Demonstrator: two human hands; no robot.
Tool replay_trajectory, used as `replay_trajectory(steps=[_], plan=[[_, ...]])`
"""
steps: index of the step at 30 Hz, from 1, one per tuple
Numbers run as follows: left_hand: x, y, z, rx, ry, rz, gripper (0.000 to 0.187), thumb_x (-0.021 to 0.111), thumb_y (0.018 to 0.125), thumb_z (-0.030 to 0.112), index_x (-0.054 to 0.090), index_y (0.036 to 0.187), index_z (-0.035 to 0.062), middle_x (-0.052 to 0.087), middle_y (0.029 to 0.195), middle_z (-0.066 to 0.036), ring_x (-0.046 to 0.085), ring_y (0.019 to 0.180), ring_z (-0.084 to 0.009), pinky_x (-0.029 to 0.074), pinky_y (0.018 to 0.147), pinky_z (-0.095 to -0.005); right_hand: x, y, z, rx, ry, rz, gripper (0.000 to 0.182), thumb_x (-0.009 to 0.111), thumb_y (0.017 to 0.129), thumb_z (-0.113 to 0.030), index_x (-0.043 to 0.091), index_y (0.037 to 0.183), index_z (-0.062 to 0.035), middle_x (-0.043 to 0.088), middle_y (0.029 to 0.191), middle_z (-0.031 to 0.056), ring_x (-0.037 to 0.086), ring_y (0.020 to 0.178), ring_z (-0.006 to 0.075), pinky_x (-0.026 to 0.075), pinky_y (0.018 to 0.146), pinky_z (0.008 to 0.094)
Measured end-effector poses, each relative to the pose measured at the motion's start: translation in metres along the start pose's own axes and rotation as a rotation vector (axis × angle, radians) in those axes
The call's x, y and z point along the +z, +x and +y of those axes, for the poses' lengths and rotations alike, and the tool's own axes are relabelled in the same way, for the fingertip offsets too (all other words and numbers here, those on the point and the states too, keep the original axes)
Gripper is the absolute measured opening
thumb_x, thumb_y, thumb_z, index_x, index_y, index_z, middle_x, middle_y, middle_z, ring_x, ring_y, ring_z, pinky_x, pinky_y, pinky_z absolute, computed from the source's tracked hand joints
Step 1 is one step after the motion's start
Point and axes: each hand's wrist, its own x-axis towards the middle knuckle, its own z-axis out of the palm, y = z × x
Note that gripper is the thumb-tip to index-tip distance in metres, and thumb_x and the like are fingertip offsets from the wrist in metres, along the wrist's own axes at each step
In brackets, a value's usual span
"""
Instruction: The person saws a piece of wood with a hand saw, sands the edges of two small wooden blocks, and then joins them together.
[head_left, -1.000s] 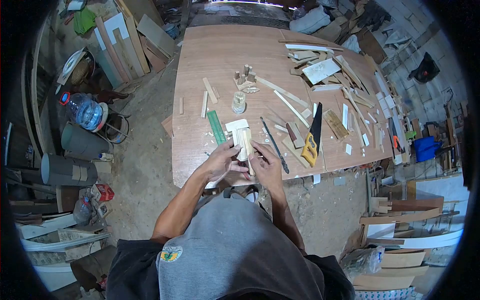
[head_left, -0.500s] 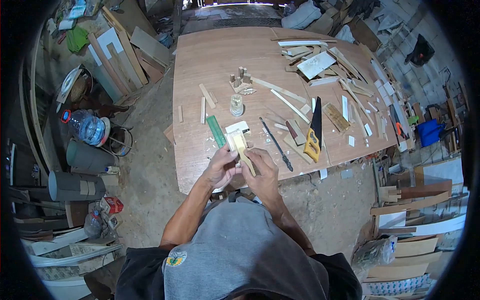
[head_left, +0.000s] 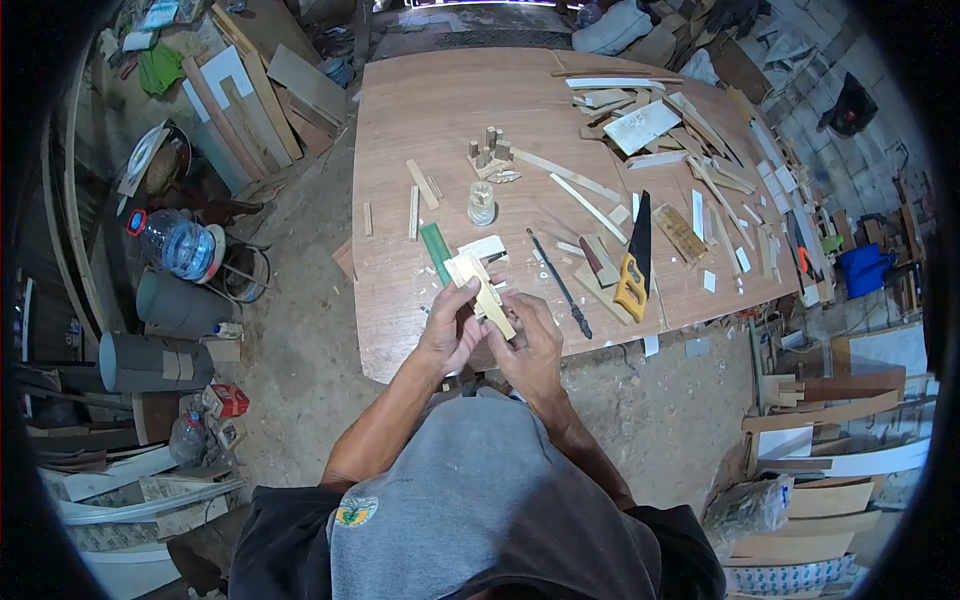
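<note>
Between my hands, over the near edge of the table, is a pale wooden piece (head_left: 487, 294) made of flat strips, tilted with its far end to the left. My left hand (head_left: 452, 322) grips its left side, thumb on top. The fingers of my right hand (head_left: 530, 338) are closed on its near right part. Just beyond lie a green flat strip (head_left: 435, 252) and a white piece (head_left: 483, 249) with a dark end. A glass jar (head_left: 481, 204) stands farther back. To the right are a dark thin rod-like tool (head_left: 560, 285) and a handsaw (head_left: 633, 270) with a yellow handle.
Wood offcuts (head_left: 640, 125) are heaped at the table's far right. Small upright wooden blocks (head_left: 490, 148) stand behind the jar. Thin sticks (head_left: 420, 185) lie at the left. A large water bottle (head_left: 180, 248) and grey cylinders (head_left: 150, 362) are on the left side.
The wooden piece has turned slightly in my hands, and its near end now shows more. My right fingers have shifted along it. The whole view has moved a little.
</note>
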Motion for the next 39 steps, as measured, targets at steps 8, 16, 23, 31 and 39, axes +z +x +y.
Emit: replay_trajectory(steps=[8, 16, 23, 31, 39], plan=[[0.001, 0.008, -0.011, 0.020, -0.010, 0.159, 0.032, 0.059, 0.096, 0.019, 0.048, 0.122, 0.0049, 0.060, 0.111, -0.013, 0.065, 0.102, -0.0248, 0.061, 0.083, -0.0406, 0.007, 0.002, 0.010, -0.016, -0.191, 0.017, 0.036, 0.072, 0.077, -0.006, 0.061, 0.111, -0.0005, 0.061, 0.109, 0.0178, 0.060, 0.101, 0.0360, 0.047, 0.087, 0.0446], [0.000, 0.012, -0.024, 0.064, 0.081, 0.249, 0.030, 0.061, 0.096, 0.023, 0.054, 0.119, 0.0050, 0.062, 0.109, -0.008, 0.064, 0.100, -0.0178, 0.058, 0.084, -0.0343, 0.013, 0.006, 0.011, 0.029, -0.292, 0.059, 0.032, 0.072, 0.075, -0.004, 0.062, 0.105, 0.0018, 0.064, 0.101, 0.0193, 0.064, 0.093, 0.0372, 0.051, 0.081, 0.0444], [0.001, 0.013, -0.025, 0.094, 0.100, 0.272, 0.028, 0.061, 0.096, 0.023, 0.056, 0.117, 0.0046, 0.063, 0.102, -0.008, 0.064, 0.091, -0.0159, 0.058, 0.076, -0.0318, 0.018, 0.008, 0.014, 0.062, -0.285, 0.062, 0.030, 0.071, 0.075, -0.004, 0.062, 0.104, 0.0010, 0.064, 0.099, 0.0189, 0.065, 0.091, 0.0370, 0.052, 0.078, 0.0438], [0.004, 0.011, -0.024, 0.093, 0.125, 0.304, 0.027, 0.061, 0.096, 0.025, 0.057, 0.114, 0.0043, 0.062, 0.092, -0.006, 0.062, 0.081, -0.0145, 0.057, 0.069, -0.0306, 0.022, 0.008, 0.017, 0.077, -0.282, 0.052, 0.029, 0.070, 0.076, -0.004, 0.062, 0.104, 0.0006, 0.063, 0.099, 0.0185, 0.065, 0.089, 0.0370, 0.052, 0.078, 0.0433], [0.012, 0.003, -0.016, -0.022, -0.066, 0.314, 0.030, 0.061, 0.096, 0.024, 0.054, 0.116, 0.0038, 0.060, 0.110, -0.010, 0.064, 0.095, -0.0212, 0.058, 0.082, -0.0358, 0.006, 0.010, 0.011, 0.250, -0.033, 0.039, 0.031, 0.064, 0.078, -0.004, 0.063, 0.108, 0.0003, 0.063, 0.102, 0.0163, 0.065, 0.089, 0.0283, 0.052, 0.077, 0.0391]])
